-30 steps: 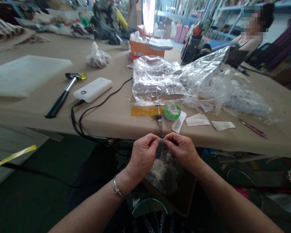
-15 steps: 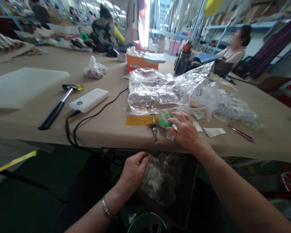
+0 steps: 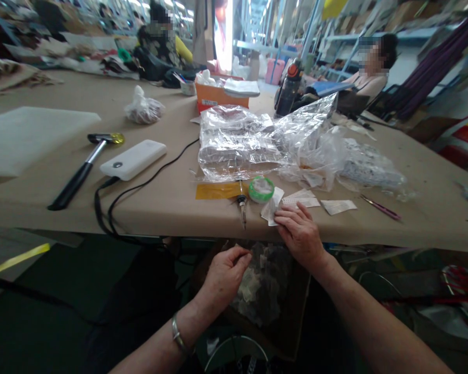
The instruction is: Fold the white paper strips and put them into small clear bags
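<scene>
My left hand (image 3: 226,272) is below the table edge with thumb and fingers pinched together; whatever lies between them is too small to make out. Beneath it stands a box of crumpled clear plastic scraps (image 3: 263,283). At the table's front edge my right hand (image 3: 301,231) rests with fingers outstretched, their tips touching a small translucent slip (image 3: 272,206). Just left of that slip sits a green-rimmed round container (image 3: 261,189). Beside it, a soldering-iron-like tool (image 3: 242,202) lies across an amber strip (image 3: 216,190), its tip toward me. Printed white slips (image 3: 300,198) lie behind my right hand.
Clear plastic bags (image 3: 237,145) spread across the middle. A hammer (image 3: 89,163) and a white power bank (image 3: 134,159) with a black cable lie left. Purple-handled tweezers (image 3: 381,208) lie right. A bottle (image 3: 288,89) and an orange box (image 3: 222,96) stand behind. Two people sit farther back.
My right hand has drawn back from the green-rimmed container toward the table edge, uncovering the slips. My left hand stays pinched, slightly farther right. The whole view has shifted a little.
</scene>
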Demonstrator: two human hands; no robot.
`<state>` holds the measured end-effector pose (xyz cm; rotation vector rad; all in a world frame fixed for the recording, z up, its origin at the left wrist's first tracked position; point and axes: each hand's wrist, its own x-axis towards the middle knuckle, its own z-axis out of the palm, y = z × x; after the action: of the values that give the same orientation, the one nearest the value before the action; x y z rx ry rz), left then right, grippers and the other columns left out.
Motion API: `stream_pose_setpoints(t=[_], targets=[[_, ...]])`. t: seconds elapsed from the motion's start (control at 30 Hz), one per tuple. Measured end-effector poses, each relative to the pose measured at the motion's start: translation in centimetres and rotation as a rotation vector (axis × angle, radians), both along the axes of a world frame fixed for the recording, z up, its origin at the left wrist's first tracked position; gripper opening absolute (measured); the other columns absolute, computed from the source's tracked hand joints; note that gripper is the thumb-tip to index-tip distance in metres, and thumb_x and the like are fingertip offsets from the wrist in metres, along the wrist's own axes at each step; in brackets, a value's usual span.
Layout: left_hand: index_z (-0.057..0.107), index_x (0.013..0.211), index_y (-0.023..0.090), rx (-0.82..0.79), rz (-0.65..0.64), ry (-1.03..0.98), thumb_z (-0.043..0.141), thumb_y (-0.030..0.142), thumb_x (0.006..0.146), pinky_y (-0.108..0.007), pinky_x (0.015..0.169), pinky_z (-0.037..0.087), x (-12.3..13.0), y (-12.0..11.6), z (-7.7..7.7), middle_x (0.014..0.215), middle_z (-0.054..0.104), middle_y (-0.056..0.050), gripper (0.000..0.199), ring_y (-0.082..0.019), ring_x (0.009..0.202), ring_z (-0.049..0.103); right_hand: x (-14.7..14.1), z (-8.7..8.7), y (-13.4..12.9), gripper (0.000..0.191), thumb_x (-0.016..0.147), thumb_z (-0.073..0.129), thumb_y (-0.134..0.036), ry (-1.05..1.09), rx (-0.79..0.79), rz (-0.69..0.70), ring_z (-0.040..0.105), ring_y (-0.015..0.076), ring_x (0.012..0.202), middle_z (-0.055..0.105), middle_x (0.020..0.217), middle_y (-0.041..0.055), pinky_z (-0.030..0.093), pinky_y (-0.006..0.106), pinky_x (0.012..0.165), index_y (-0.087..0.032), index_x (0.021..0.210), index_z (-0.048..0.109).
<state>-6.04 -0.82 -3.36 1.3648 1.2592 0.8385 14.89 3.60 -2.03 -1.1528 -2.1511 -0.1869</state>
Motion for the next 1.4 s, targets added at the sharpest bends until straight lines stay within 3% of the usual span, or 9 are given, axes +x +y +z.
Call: stream_pose_setpoints(t=[0.23,0.37,0.47,0.63,0.73,0.93,1.13,1.27,1.4], targets=[[0.061,0.092,0.011,-0.593,0.019,-0.751,0.054,0.041,0.085,-0.027,0.065,0.049,3.7,0.3,2.0,0.081,0.065,-0.01,0.032,-0.016,0.067,0.061,0.2,1.7,-3.2,0.012,0.089,0.052,-0.014,0.112,-0.018,0.194,0.056,0.0196,0.109,0.067,0.101,0.0043,0.038,0.044,0.102,-0.02,0.095,0.06],[0.06,0.086,0.01,-0.64,0.062,-1.015,0.058,0.024,0.084,-0.02,0.057,0.047,5.4,0.8,2.5,0.076,0.061,-0.006,0.015,-0.01,0.061,0.057,0.1,1.9,-6.2,0.015,0.089,0.051,-0.012,0.024,-0.068,0.347,0.054,0.0202,0.112,0.066,0.103,0.0048,0.04,0.043,0.101,-0.019,0.099,0.058],[0.059,0.08,0.009,-0.625,0.101,-0.962,0.056,0.011,0.082,-0.017,0.052,0.046,6.0,0.9,2.6,0.071,0.06,-0.004,0.004,-0.009,0.057,0.055,0.6,2.0,-6.0,0.021,0.09,0.048,-0.013,0.001,-0.104,0.347,0.053,0.0204,0.113,0.064,0.107,0.0061,0.044,0.04,0.098,-0.019,0.109,0.056],[0.058,0.092,0.011,-0.679,0.122,-0.751,0.051,0.016,0.087,-0.026,0.053,0.051,5.9,0.5,3.1,0.068,0.062,-0.007,0.01,-0.016,0.055,0.061,2.8,2.0,-2.0,0.041,0.091,0.05,-0.03,-0.06,-0.091,-0.127,0.045,0.0307,0.119,0.056,0.12,0.0172,0.042,0.049,0.099,-0.01,0.127,0.049],[0.057,0.096,0.012,-0.675,0.098,-0.732,0.051,0.017,0.087,-0.025,0.053,0.051,5.9,0.2,3.2,0.066,0.061,-0.005,0.012,-0.015,0.054,0.061,3.8,1.4,-0.6,0.049,0.088,0.056,-0.037,-0.19,-0.115,-0.243,0.041,0.0356,0.121,0.052,0.125,0.0208,0.037,0.055,0.101,-0.006,0.125,0.051],[0.055,0.093,0.011,-0.729,0.042,-0.689,0.047,0.011,0.086,-0.025,0.053,0.052,5.9,0.1,3.0,0.07,0.062,-0.006,0.01,-0.015,0.056,0.062,5.1,0.1,-1.3,0.019,0.091,0.049,-0.022,-0.057,-0.051,-0.16,0.053,0.0261,0.111,0.063,0.112,0.0106,0.044,0.044,0.097,-0.016,0.103,0.064],[0.058,0.089,0.008,-0.767,0.048,-0.682,0.048,0.012,0.085,-0.028,0.054,0.052,6.0,0.3,3.3,0.073,0.064,-0.009,0.011,-0.017,0.057,0.062,4.3,0.4,-3.0,0.013,0.09,0.051,-0.015,0.238,-0.025,0.022,0.058,0.0212,0.108,0.066,0.101,0.006,0.046,0.043,0.095,-0.021,0.092,0.063],[0.063,0.084,0.007,-0.734,0.019,-0.8,0.053,0.007,0.079,-0.025,0.055,0.049,6.2,0.3,3.5,0.07,0.064,-0.008,0.011,-0.015,0.056,0.06,2.1,0.8,-5.5,0.013,0.09,0.052,-0.017,0.135,-0.062,0.281,0.056,0.0202,0.112,0.067,0.103,0.0051,0.043,0.043,0.099,-0.022,0.093,0.063],[0.065,0.08,0.006,-0.702,0.008,-0.902,0.058,0.005,0.073,-0.022,0.054,0.045,6.2,0.3,2.8,0.07,0.064,-0.009,0.009,-0.014,0.059,0.059,1.0,0.5,-6.8,0.013,0.091,0.051,-0.015,0.044,-0.083,0.353,0.056,0.018,0.111,0.067,0.101,0.0048,0.042,0.039,0.099,-0.021,0.092,0.063]])
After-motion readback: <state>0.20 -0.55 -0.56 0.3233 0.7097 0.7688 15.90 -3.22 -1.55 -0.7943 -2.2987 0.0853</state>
